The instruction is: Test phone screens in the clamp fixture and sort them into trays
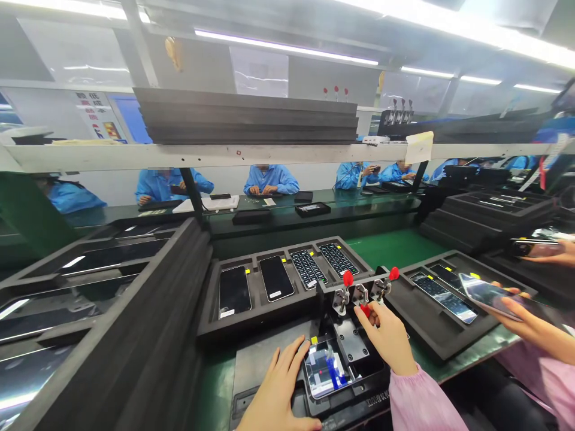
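My right hand (387,336) pinches the red knob (365,310) of the middle toggle clamp on a black fixture (359,404). Two more red-tipped toggle clamps (341,293) flank it. In the fixture lies a phone screen (324,370) with a glossy, reflecting face and a small yellow tab at its top corner. A metal plate (353,340) sits beside it, below the clamps. My left hand (281,386) rests open at the fixture's left side, fingers stretched out and fingertips by the screen's upper left edge.
Behind the fixture, a black foam tray (209,326) holds several phone screens. Another tray (444,350) stands right, where a co-worker's hand (521,311) holds a phone screen. Stacked foam trays (166,335) rise at left. A shelf (269,154) crosses ahead; people in blue sit beyond.
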The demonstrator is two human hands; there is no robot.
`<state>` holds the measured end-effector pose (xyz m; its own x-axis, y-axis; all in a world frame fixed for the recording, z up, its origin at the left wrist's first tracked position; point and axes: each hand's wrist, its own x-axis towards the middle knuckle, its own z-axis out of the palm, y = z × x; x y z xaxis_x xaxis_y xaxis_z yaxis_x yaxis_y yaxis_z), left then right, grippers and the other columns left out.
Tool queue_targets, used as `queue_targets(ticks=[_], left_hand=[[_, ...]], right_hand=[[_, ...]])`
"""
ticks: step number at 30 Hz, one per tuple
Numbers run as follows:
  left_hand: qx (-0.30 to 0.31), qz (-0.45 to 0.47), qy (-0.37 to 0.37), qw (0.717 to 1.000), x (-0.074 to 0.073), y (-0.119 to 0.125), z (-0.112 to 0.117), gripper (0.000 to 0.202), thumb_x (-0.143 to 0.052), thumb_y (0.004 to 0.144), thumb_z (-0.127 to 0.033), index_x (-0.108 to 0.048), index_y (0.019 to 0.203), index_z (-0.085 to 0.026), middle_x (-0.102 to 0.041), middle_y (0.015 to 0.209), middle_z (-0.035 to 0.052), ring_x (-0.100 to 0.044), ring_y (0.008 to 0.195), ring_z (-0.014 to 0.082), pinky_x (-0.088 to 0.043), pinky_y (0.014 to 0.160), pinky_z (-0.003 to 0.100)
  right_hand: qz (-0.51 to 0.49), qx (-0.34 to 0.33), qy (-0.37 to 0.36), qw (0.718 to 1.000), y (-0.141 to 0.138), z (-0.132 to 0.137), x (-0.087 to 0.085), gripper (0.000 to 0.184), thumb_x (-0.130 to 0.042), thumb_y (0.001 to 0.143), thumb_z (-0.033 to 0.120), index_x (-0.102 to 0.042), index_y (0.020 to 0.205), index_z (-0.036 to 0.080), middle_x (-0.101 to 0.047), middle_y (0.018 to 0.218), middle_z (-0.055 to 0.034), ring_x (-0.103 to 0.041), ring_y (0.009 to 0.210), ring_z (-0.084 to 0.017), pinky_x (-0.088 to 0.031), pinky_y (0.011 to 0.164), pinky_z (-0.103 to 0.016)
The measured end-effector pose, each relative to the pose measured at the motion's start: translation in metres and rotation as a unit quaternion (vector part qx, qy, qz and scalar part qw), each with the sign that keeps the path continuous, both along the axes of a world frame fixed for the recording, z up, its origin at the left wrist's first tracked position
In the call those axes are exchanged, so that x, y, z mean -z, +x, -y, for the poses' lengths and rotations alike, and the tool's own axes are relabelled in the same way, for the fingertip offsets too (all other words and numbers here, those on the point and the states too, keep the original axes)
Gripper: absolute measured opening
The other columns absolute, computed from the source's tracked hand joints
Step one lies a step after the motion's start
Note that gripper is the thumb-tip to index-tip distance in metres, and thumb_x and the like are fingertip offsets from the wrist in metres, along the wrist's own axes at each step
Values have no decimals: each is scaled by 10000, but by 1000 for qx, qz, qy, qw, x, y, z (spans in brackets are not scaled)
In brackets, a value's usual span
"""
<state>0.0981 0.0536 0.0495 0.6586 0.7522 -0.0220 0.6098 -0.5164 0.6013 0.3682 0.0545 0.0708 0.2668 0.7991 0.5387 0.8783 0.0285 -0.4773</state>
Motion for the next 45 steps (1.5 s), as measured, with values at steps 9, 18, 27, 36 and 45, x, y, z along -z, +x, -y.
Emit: queue_targets(ticks=[9,18,27,36,45], left_hand=[[2,4,-1,1000,0,0,0,1088,-753,527,-456,-98,1388,-336,-156,1478,24,-176,1332,294,-105,1083,533],[9,2,0,1000,1,-1,-1,1087,-747,530,-479,-92,1387,-342,-143,1481,12,-172,1335,283,-104,1088,520],[10,-3,5,1000,2,-1,-1,1088,-736,533,-508,-88,1389,-332,-139,1482,22,-175,1335,279,-98,1088,524],[19,-4,-8,1000,-8,-1,2,1055,-728,555,-446,-91,1388,-330,-112,1487,26,-142,1343,276,-89,1081,534],[25,-16,29,999,-11,3,0,989,-729,547,-391,-171,1363,-363,-213,1460,10,-220,1321,264,-74,1085,531]], right_hand=[[16,10,-4,1000,0,1,2,346,-442,829,494,-500,661,197,-477,545,29,-485,510,-111,-381,526,-228],[19,7,7,1000,0,0,2,393,-409,835,522,-486,632,194,-471,531,22,-467,489,-111,-362,510,-231],[15,12,-10,1000,0,0,3,346,-439,832,492,-484,656,197,-479,557,26,-484,527,-114,-375,537,-237],[19,-4,8,1000,2,-1,3,268,-501,806,438,-474,641,228,-496,544,10,-493,500,-141,-393,496,-269],[-174,-104,-7,979,14,14,-1,380,-395,833,445,-372,522,227,-400,492,10,-415,463,-135,-365,469,-282]])
